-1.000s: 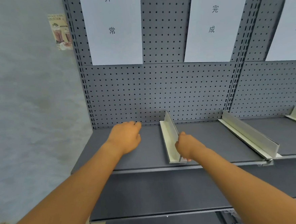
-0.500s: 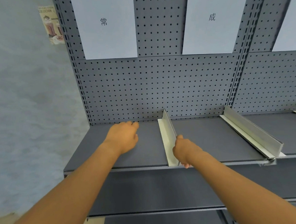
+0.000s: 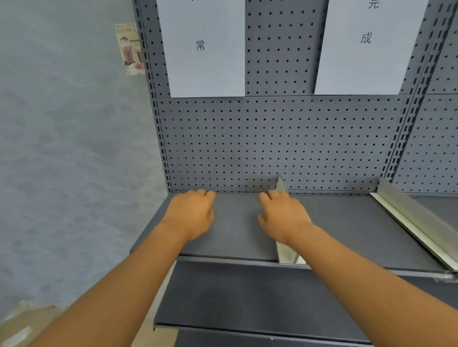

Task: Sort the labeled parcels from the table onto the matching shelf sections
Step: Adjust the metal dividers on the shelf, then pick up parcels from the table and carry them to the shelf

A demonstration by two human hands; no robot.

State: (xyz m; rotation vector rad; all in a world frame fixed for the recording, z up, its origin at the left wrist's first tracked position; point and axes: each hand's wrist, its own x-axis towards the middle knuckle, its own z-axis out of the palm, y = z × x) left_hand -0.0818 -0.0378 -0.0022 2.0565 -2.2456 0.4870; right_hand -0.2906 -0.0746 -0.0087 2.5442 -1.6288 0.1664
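My forearms reach up from the bottom edge, over the lower shelf, to the upper shelf. Half a second ago my right hand was at the front end of the near divider, curled against it; now it has slid back along the divider and lies over its middle, fingers loosely spread toward the rear, not plainly gripping anything. My left hand has hardly moved — it rests on the shelf to the left of the divider, fingers loosely curled, holding nothing.

No parcel is in view anywhere, and neither is the desk they are meant to come from. So I judge that this is still preparation: I am setting the divider that marks off the left section rather than sorting.

To the right of the divider stands a second divider, running front to back as well. Behind both rises the pegboard, with one white sign above the left section and another sign above the section right of the divider — the labels I must match. Left of the pegboard, a small poster hangs on the wall.
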